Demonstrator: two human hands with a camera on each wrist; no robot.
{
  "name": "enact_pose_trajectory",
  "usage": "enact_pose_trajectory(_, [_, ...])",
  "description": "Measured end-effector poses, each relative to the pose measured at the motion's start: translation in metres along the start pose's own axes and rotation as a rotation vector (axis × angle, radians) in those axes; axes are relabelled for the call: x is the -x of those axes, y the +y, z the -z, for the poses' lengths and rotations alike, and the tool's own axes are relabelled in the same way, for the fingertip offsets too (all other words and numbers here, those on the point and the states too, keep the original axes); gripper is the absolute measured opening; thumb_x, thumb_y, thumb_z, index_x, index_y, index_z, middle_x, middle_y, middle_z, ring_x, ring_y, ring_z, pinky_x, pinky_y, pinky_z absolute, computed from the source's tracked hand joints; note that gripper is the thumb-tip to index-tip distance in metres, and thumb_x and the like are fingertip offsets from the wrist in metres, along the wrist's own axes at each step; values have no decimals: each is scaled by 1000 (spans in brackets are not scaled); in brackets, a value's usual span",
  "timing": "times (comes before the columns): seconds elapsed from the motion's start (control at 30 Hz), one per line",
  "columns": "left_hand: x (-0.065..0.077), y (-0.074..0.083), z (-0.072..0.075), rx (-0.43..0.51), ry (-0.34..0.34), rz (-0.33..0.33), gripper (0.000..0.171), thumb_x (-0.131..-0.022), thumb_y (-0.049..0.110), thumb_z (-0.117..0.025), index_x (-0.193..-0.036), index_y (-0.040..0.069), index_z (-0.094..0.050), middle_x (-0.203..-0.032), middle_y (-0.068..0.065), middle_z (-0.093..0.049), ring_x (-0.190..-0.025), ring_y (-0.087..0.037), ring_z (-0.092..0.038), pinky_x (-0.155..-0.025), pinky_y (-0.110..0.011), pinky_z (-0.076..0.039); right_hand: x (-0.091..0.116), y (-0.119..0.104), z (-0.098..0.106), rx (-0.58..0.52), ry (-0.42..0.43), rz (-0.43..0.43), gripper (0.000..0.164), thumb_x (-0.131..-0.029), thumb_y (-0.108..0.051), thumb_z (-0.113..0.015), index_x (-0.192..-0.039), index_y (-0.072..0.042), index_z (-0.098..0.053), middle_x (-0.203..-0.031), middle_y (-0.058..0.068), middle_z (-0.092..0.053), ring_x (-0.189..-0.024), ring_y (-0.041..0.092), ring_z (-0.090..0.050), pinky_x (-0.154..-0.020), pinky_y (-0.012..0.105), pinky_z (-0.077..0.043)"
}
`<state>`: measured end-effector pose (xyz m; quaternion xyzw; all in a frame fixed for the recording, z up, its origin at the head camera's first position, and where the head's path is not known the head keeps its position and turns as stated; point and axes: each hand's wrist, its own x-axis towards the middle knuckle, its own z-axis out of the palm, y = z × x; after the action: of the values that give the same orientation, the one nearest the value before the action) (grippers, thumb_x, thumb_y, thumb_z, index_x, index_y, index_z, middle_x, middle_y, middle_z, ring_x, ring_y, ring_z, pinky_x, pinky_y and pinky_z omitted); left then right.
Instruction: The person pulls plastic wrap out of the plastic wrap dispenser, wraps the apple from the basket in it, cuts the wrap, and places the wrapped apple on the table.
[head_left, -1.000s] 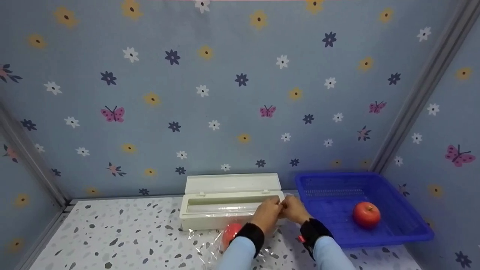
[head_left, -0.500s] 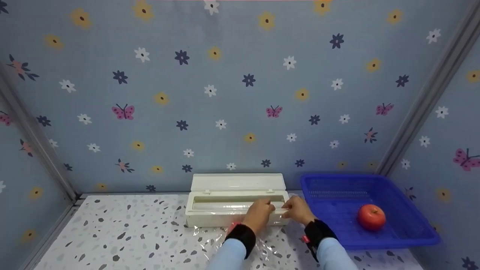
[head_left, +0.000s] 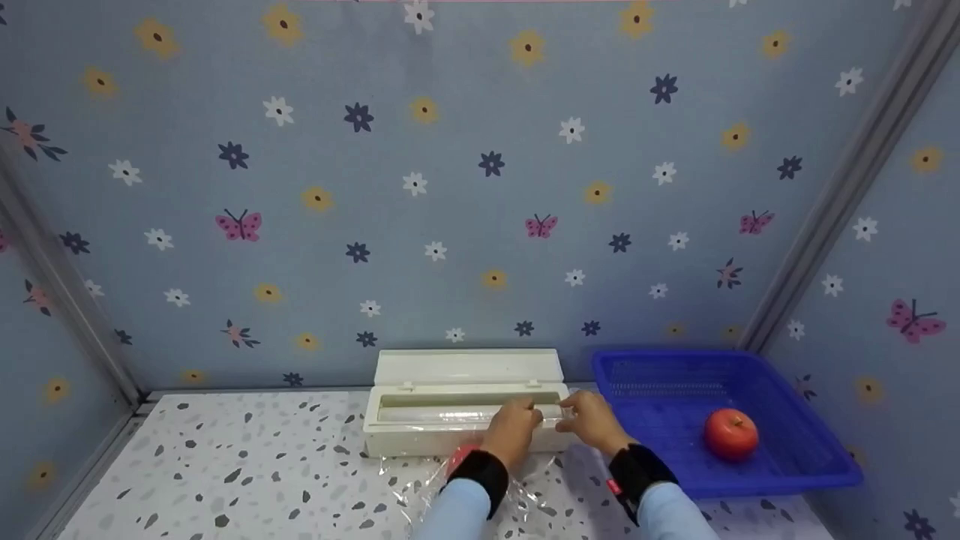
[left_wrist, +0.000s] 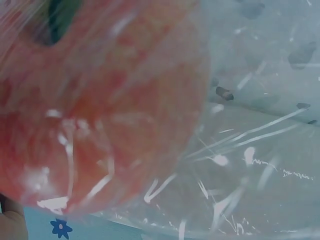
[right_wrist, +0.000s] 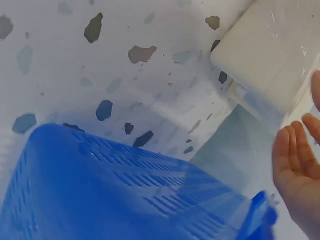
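A long white cling film box (head_left: 465,441) stands against the back wall, its lid (head_left: 469,366) swung up. Inside it lies a roll of clear film (head_left: 442,414). My left hand (head_left: 510,436) is at the box's front rim, fingers curled; what lies between them is hidden. At the box's right end is my right hand (head_left: 596,421), thumb and forefinger apart. The right wrist view shows its other fingers (right_wrist: 290,147) loosely bent. Clear cling film (left_wrist: 240,175) spreads in front of the box, over a red apple (left_wrist: 125,125) that is mostly behind my left wrist.
A blue plastic basket (head_left: 780,476) stands right of the box, close to my right forearm. Another red apple (head_left: 731,435) sits inside it. The speckled tabletop (head_left: 247,457) stretches to the left. Flower-patterned walls (head_left: 450,217) close off the back and sides.
A second ago my hands met at the box's right end. Since then my left hand has moved left and down along the front rim, leaving a gap. My right hand stays near the corner, its fingers spread.
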<state>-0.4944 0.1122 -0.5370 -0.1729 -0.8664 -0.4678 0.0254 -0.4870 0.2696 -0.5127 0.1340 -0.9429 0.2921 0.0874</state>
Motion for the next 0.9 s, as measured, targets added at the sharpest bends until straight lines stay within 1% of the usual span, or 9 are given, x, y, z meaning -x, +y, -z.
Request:
enact_pose_trajectory(0.03, [0, 0, 0, -9, 9, -9, 12, -82, 17, -50, -72, 12, -54, -72, 0, -57, -70, -15, -54, -61, -28, -44, 0, -2, -2, 24, 13, 38, 25, -61, -4, -75, -85, 3, -70, -83, 15, -66, -73, 24, -59, -65, 38, -49])
enact_pose_trajectory(0.17, [1, -4, -1, -307, 48, -240, 11, -82, 11, -55, -74, 9, -62, -76, -1, -61, -71, -16, -58, -63, -26, -48, 0, -5, -13, 139, 55, 176, 15, -62, -3, -74, -76, 0, -70, -75, 10, -65, -71, 25, -62, -65, 35, -50])
enact_pose_trajectory(0.27, [2, -6, -2, -513, 112, -414, 7, -79, 7, -60, -75, 7, -65, -78, -1, -61, -73, -17, -59, -64, -25, -49, 2, -5, -18, 204, 102, 187, 10, -61, -1, -75, -68, -6, -70, -67, 4, -65, -64, 19, -61, -57, 28, -48])
enact_pose_trajectory(0.33, [1, -6, -1, -445, 101, -378, 6, -79, 9, -59, -74, 7, -63, -77, -2, -60, -71, -16, -58, -62, -24, -48, 3, -5, -20, 243, 139, 185, 11, -60, 0, -73, -63, -9, -69, -63, 1, -64, -61, 16, -59, -55, 25, -46])
enact_pose_trajectory(0.43, [1, -5, -1, -281, 81, -261, 6, -79, 10, -57, -76, 6, -59, -76, -2, -59, -69, -16, -56, -59, -23, -45, 3, -6, -23, 291, 176, 197, 13, -59, 1, -70, -57, -11, -67, -60, -1, -62, -57, 14, -56, -51, 23, -43])
enact_pose_trajectory(0.47, [1, -5, -2, -292, 80, -262, 6, -78, 10, -57, -75, 5, -59, -76, -3, -59, -70, -15, -56, -59, -23, -44, 4, -7, -24, 306, 186, 199, 13, -59, 1, -69, -56, -11, -66, -59, -1, -61, -56, 14, -55, -50, 23, -42])
enact_pose_trajectory(0.53, [1, -5, -3, -390, 89, -314, 7, -77, 11, -59, -75, 6, -63, -76, -2, -59, -70, -15, -55, -60, -22, -45, 5, -8, -25, 333, 208, 197, 14, -58, 2, -67, -54, -11, -63, -58, 0, -60, -55, 15, -55, -48, 24, -41])
enact_pose_trajectory(0.67, [-1, 0, -4, -672, 161, -516, 8, -74, 8, -62, -69, 10, -68, -75, -1, -59, -69, -16, -56, -60, -23, -47, 6, -9, -26, 396, 250, 145, 12, -57, -1, -66, -53, -11, -60, -57, 1, -59, -53, 18, -54, -46, 28, -41])
enact_pose_trajectory(0.9, [0, 4, 4, -761, 136, -515, 12, -72, 6, -61, -67, 13, -70, -70, 0, -60, -63, -15, -57, -57, -23, -47, 7, -15, -31, 455, 272, 166, 11, -58, -3, -65, -52, -11, -58, -58, 1, -59, -51, 18, -53, -43, 28, -39])
